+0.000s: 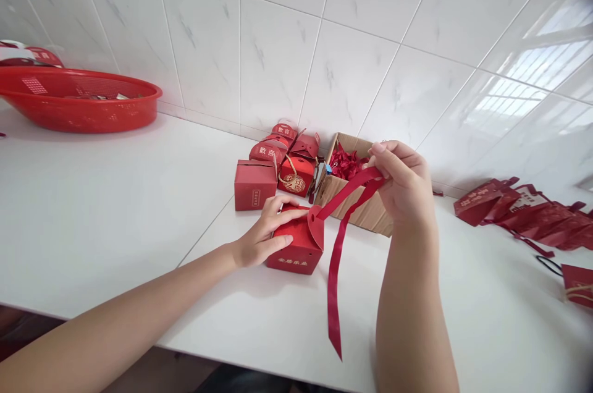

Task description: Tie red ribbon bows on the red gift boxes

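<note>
A red gift box [296,257] with pale characters on its front stands on the white table. My left hand [266,233] holds it from the left, fingers over the lid and thumb along the near top edge. A dark red ribbon [337,263] comes from a hole in the box's rounded flap and rises to my right hand [401,180]. There the ribbon is pinched between thumb and fingers, above and right of the box. Its loose end hangs down beside the box, over the table.
Behind the box are several other red gift boxes [254,186] and a cardboard box [370,217] of red ribbons [345,161]. A red plastic basket [97,115] stands at the far left. Several red gift bags [523,211] line the right side, by the tiled wall [278,41].
</note>
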{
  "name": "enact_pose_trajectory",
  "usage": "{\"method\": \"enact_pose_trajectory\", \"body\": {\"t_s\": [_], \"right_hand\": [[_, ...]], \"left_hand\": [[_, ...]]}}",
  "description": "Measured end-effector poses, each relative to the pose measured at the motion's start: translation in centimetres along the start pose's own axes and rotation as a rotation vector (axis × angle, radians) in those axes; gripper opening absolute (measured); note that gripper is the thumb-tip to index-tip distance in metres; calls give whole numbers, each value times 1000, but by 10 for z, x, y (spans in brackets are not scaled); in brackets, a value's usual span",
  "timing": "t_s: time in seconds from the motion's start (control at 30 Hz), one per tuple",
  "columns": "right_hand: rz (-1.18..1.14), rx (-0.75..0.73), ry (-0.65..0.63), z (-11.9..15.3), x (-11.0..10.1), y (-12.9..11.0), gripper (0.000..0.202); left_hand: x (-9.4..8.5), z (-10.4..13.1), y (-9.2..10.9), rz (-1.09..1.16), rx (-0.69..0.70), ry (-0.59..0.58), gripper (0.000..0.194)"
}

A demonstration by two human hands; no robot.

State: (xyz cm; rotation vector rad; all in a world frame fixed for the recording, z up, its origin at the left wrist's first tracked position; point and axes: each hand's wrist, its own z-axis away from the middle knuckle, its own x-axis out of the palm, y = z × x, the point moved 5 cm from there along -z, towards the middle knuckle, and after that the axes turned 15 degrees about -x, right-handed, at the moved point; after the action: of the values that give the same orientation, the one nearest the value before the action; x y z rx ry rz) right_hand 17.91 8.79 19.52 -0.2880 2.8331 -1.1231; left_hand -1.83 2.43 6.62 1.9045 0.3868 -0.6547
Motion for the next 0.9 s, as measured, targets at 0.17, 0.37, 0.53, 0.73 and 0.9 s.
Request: {"method": "enact_pose_trajectory", "body": {"t_s": [0.17, 0.37, 0.53, 0.73, 0.9], "right_hand": [[-7, -5, 2, 0, 0, -1, 23], [30, -15, -15, 0, 0, 0, 24], [38, 32, -48, 1, 1, 4, 21], [274, 87, -171, 4, -1, 4, 24], [527, 228, -465, 12, -6, 6, 29]], "left_hand": [[0, 0, 1, 0, -2, -2, 52], [-1, -1, 3, 8, -8, 0, 51], [0, -1, 1, 10, 2, 7, 51], [-1, 0, 1, 27, -29, 3, 50], [-3, -2, -1, 90, -148, -15, 50]]}}
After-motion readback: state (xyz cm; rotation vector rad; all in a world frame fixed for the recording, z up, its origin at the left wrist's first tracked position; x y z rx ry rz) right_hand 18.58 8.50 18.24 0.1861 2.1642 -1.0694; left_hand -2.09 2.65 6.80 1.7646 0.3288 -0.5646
